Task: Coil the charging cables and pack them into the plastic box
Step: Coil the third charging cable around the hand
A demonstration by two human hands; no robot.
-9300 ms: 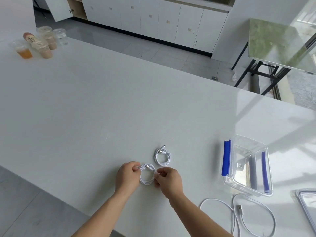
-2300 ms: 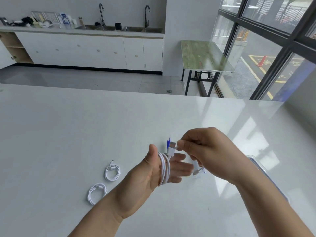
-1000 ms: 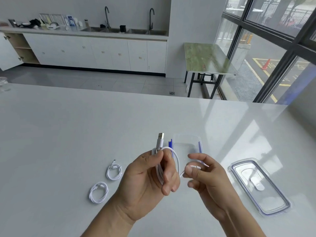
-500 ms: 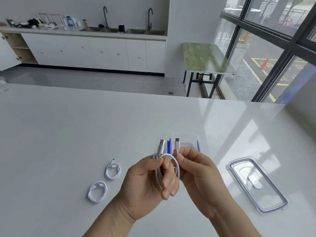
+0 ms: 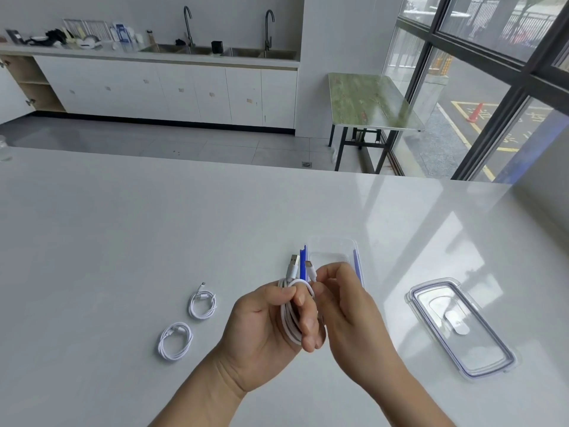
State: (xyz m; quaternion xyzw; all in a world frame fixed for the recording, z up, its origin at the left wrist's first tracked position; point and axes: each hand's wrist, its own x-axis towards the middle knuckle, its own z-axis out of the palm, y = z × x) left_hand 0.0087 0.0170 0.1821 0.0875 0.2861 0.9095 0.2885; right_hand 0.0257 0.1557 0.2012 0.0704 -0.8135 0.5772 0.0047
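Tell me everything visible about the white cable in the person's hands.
The cable is white, smooth and plastic-looking, wound into several loops. The left hand grips the bundle, held above the table; the right hand pinches the end below its small plug. The larger metal plug sticks up beside it.

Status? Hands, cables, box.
Left hand grips looped cable, right hand pinches its plug end. Two coiled cables on table, unpacked. Plastic box open behind hands, lid apart.
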